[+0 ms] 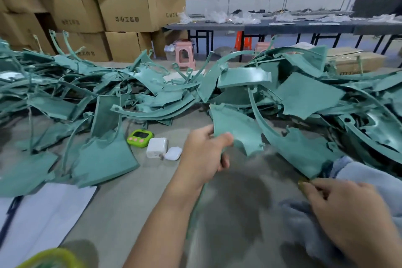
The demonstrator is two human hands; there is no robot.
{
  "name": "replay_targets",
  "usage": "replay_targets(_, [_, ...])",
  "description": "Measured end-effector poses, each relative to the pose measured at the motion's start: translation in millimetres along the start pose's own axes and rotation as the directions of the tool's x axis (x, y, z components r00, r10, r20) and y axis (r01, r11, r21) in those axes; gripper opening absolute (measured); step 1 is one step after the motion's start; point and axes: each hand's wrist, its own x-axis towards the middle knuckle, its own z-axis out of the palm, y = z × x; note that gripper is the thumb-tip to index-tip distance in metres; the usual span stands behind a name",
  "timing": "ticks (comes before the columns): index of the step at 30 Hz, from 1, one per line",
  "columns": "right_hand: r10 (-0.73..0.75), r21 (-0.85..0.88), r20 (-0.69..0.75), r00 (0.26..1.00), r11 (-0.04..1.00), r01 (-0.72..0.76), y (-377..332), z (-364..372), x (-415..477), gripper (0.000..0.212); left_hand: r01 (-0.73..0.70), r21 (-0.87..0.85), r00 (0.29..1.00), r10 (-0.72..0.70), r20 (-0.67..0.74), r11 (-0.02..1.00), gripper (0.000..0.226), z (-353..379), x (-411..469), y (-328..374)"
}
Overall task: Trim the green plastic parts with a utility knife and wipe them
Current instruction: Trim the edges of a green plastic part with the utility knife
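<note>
My left hand [205, 154] grips a flat green plastic part [237, 128] by its lower left edge and holds it above the table's middle. The part has ragged flash along its rim. My right hand [348, 209] sits at the lower right with curled fingers around a small yellowish tool, seemingly the utility knife [303, 183]; only its tip shows. That hand rests over a grey-blue cloth [361, 174]. A large heap of green plastic parts [104, 98] stretches across the table behind both hands.
A green timer [139, 137], a white charger [157, 147] and a white earbud case [173, 153] lie left of my left hand. White sheeting [43, 213] covers the near left. Cardboard boxes [128, 13], a pink stool [185, 54] and long tables [282, 26] stand behind.
</note>
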Motion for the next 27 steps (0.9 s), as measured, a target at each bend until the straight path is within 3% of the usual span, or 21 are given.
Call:
replay_targets(3, [0.142,-0.086,0.235,0.962,0.988,-0.125,28.2,-2.6,12.0,0.039,-0.183,0.235,0.983,0.178,0.045,0.955,0.013,-0.5,-11.6,14.3])
replay_targets(4, [0.145,-0.12,0.317,0.937,0.986,-0.112,34.8,-1.8,13.8,0.038,-0.245,0.373,0.968,0.246,0.048,0.895,0.012,0.8,-14.5,13.9])
replay_targets(6, [0.186,-0.156,0.321,0.929,0.977,-0.142,46.2,7.6,13.0,0.053,-0.309,0.678,0.92,0.391,0.035,0.667,0.01,2.7,-18.7,9.4])
replay_targets(8, [0.077,-0.149,0.125,0.989,0.987,-0.058,38.8,11.4,8.3,0.063,-0.279,0.853,0.846,0.532,0.001,0.442,0.012,8.1,-22.7,6.3])
replay_targets(10, [-0.082,0.11,-0.124,0.989,0.989,0.096,15.9,9.8,3.4,0.031,-0.178,0.943,0.797,0.604,-0.031,0.282,0.036,18.3,-28.1,6.2])
replay_targets(12, [-0.12,0.234,-0.043,0.992,0.964,0.127,-1.0,8.8,2.4,0.016,-0.135,0.938,0.705,0.696,-0.135,0.319,0.053,30.8,-31.3,-7.3])
replay_targets(15, [-0.001,0.118,0.148,0.989,0.993,-0.016,1.4,12.7,-2.0,0.022,-0.298,0.831,0.527,0.807,-0.267,0.47,0.047,42.0,-35.1,-39.6])
replay_targets(17, [0.138,0.05,0.229,0.964,0.987,-0.153,12.5,8.0,1.7,0.028,-0.41,0.76,0.501,0.821,-0.274,0.504,0.04,41.5,-35.3,-52.2])
replay_targets(20, [0.232,-0.058,0.368,0.9,0.972,-0.226,17.0,7.0,4.0,0.043,-0.452,0.69,0.523,0.795,-0.308,0.565,0.037,34.8,-34.2,-54.0])
replay_targets(23, [0.248,-0.079,0.301,0.921,0.969,-0.235,6.5,16.4,2.1,0.06,-0.498,0.662,0.525,0.802,-0.284,0.56,0.036,33.8,-40.3,-54.5])
replay_targets(27, [0.272,-0.128,0.138,0.952,0.959,-0.255,-16.0,28.5,5.0,0.068,-0.555,0.708,0.396,0.887,-0.238,0.437,0.034,33.3,-47.3,-53.3])
